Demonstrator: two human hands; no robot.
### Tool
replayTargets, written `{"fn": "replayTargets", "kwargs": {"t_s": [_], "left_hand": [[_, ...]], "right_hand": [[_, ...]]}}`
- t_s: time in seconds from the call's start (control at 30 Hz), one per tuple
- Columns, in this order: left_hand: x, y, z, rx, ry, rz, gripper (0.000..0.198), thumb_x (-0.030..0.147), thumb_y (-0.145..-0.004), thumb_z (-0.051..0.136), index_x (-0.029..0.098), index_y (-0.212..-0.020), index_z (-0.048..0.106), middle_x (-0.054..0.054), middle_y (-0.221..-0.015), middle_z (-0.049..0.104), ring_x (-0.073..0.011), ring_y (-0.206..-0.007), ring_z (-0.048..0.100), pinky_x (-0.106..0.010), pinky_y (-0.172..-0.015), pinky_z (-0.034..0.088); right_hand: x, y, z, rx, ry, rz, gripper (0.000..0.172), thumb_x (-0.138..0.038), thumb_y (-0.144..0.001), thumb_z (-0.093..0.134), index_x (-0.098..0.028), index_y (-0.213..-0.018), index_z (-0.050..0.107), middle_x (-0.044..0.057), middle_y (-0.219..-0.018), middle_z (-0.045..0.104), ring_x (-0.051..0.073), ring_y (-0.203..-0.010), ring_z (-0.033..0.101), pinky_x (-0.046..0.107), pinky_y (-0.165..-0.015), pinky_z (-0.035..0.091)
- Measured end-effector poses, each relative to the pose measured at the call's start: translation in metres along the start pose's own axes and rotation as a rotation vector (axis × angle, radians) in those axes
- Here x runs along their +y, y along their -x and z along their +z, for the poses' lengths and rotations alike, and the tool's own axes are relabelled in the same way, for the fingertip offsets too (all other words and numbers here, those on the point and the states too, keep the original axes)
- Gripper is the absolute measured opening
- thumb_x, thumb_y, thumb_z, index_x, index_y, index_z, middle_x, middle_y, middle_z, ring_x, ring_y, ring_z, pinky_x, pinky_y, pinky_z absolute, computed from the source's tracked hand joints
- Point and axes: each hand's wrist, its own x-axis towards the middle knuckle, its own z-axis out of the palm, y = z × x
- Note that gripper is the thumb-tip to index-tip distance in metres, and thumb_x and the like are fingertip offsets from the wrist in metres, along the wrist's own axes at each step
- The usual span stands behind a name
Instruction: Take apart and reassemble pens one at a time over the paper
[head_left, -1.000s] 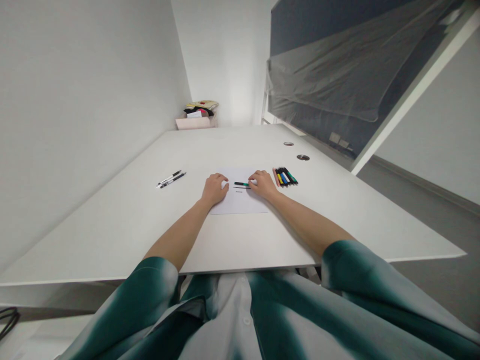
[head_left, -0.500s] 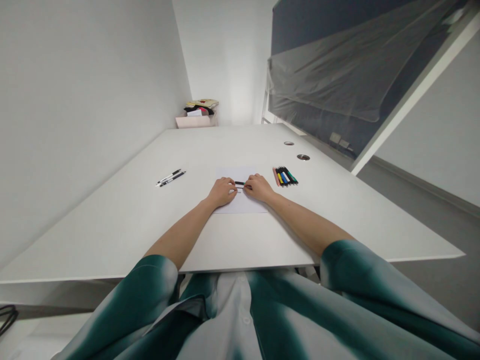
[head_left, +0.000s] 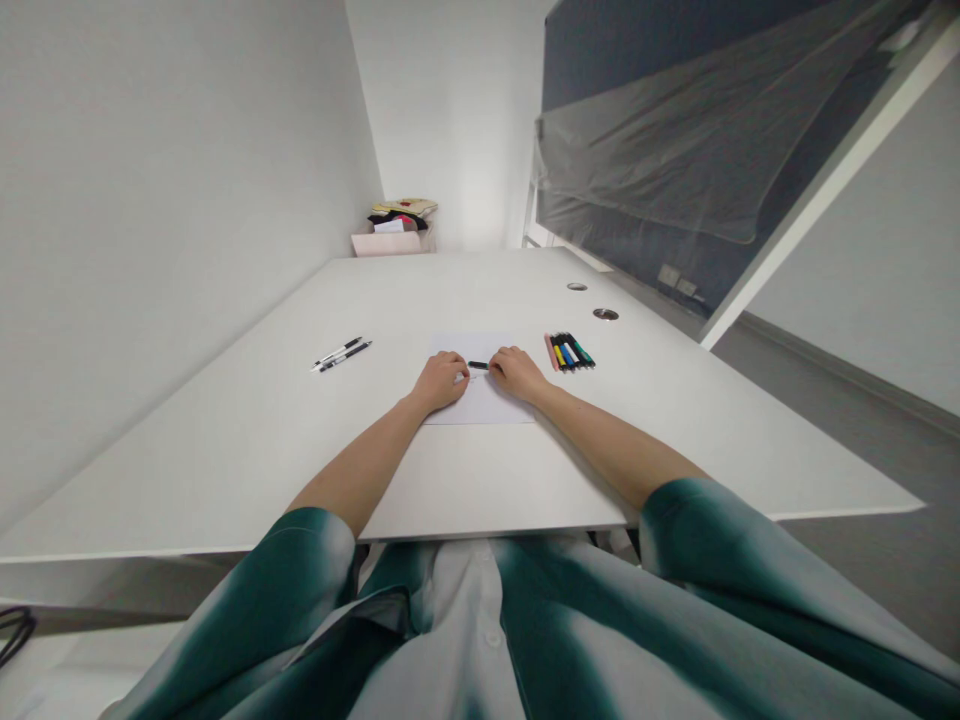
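A sheet of white paper (head_left: pixel 484 408) lies on the table in front of me. My left hand (head_left: pixel 441 381) rests on its left side, fingers curled in a pinch; a small pale sliver shows at the fingertips, too small to name. Opposite it, my right hand (head_left: pixel 519 374) rests on the paper's right side with its fingers bent together. What it holds, if anything, is hidden. Between the hands lies a short black pen-like piece (head_left: pixel 478 365), its right end close to my right fingertips; I cannot tell whether they touch it.
Two black-and-white pens (head_left: pixel 343 356) lie at left on the white table (head_left: pixel 450 480). To the right sits a row of several coloured pens or markers (head_left: pixel 570 352). Two round metal grommets (head_left: pixel 606 314) are set farther back. A box with folded items (head_left: pixel 386 244) stands at the far end.
My hands have drawn slightly apart. The thin dark stick that spanned the gap between my fingertips is no longer visible there, and the black piece shows more fully.
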Motion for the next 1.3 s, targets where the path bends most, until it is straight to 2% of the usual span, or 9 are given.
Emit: {"fn": "replayTargets", "kwargs": {"t_s": [0.23,0.57,0.9,1.07,1.3], "left_hand": [[-0.008,0.001,-0.004,0.089,0.018,-0.087,0.020,0.022,-0.086,0.054,0.019,-0.092,0.073,-0.009,-0.110,0.068,-0.0261,-0.110,0.056,-0.043,-0.100,0.044],[-0.011,0.000,-0.002,0.101,0.011,-0.112,0.019,0.024,-0.088,0.053,0.019,-0.092,0.071,-0.009,-0.109,0.068,-0.0266,-0.111,0.055,-0.042,-0.100,0.043],[-0.012,0.000,0.000,0.142,-0.013,-0.024,0.018,0.022,-0.087,0.053,0.019,-0.090,0.071,-0.010,-0.105,0.069,-0.0267,-0.105,0.058,-0.043,-0.096,0.045],[-0.007,0.000,-0.003,0.129,-0.049,0.038,0.019,0.021,-0.089,0.052,0.018,-0.093,0.071,-0.010,-0.101,0.071,-0.0260,-0.102,0.060,-0.043,-0.095,0.044],[0.004,-0.002,-0.004,0.112,-0.051,0.117,0.021,0.022,-0.092,0.050,0.017,-0.094,0.071,-0.011,-0.098,0.072,-0.0255,-0.101,0.061,-0.042,-0.096,0.043]], "right_hand": [[0.000,0.001,-0.006,0.006,-0.032,0.002,0.025,-0.014,-0.097,0.047,-0.014,-0.104,0.071,0.012,-0.108,0.069,0.023,-0.102,0.056,0.031,-0.090,0.037],[-0.002,0.002,-0.005,0.015,-0.016,-0.053,0.027,-0.016,-0.097,0.046,-0.015,-0.104,0.071,0.012,-0.108,0.068,0.024,-0.104,0.055,0.033,-0.089,0.037],[-0.003,0.001,-0.004,0.044,0.008,-0.090,0.024,-0.017,-0.097,0.048,-0.014,-0.101,0.072,0.012,-0.106,0.070,0.024,-0.103,0.058,0.032,-0.086,0.038],[-0.006,0.000,-0.004,0.011,-0.032,-0.081,0.023,-0.016,-0.098,0.047,-0.016,-0.099,0.071,0.010,-0.099,0.072,0.022,-0.094,0.062,0.030,-0.083,0.039],[-0.008,0.002,0.003,0.051,-0.175,-0.106,0.023,-0.018,-0.098,0.048,-0.016,-0.111,0.066,0.009,-0.106,0.071,0.018,-0.091,0.063,0.026,-0.077,0.040]]}}
